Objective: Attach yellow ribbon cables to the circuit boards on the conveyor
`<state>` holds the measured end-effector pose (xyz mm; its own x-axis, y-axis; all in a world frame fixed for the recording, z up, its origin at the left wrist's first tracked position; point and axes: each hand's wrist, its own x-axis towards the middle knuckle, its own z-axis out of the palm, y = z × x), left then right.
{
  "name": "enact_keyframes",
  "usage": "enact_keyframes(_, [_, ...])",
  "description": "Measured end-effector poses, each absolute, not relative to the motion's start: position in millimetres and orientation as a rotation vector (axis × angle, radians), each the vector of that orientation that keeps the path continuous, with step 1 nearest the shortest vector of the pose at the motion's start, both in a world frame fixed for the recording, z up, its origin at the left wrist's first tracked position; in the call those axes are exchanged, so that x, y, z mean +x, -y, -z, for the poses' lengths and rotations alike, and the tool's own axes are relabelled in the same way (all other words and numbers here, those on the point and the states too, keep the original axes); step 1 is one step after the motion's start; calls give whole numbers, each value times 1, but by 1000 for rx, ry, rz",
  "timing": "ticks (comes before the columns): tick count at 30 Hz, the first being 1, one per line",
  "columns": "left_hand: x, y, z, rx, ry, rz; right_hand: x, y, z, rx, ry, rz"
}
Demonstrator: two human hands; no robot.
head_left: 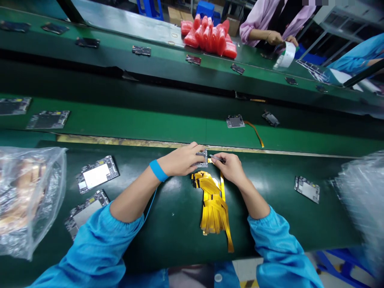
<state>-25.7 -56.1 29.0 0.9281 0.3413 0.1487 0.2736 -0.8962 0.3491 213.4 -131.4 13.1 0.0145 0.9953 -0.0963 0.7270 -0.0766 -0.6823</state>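
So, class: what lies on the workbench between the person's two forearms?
In the head view, a pile of yellow flex ribbons lies on the dark green bench, between the left hand and right hand.

Two circuit boards [96,174] lie on the dark green worktop [168,224] to the left, one below the other, near a crinkled clear plastic bag [28,196]. Another board [307,188] sits well off to the right. Across the green conveyor belt [135,122] more boards ride (one trailing a yellow ribbon). Farther back, a heap of red pouches [210,37] rests beside a co-worker's sleeve [258,18].
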Motion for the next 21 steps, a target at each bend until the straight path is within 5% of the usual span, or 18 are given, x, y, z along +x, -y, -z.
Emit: enact_keyframes(21, [-14,67,-36,2938,-518,-170,208,132,-21,-1764,1911,-688])
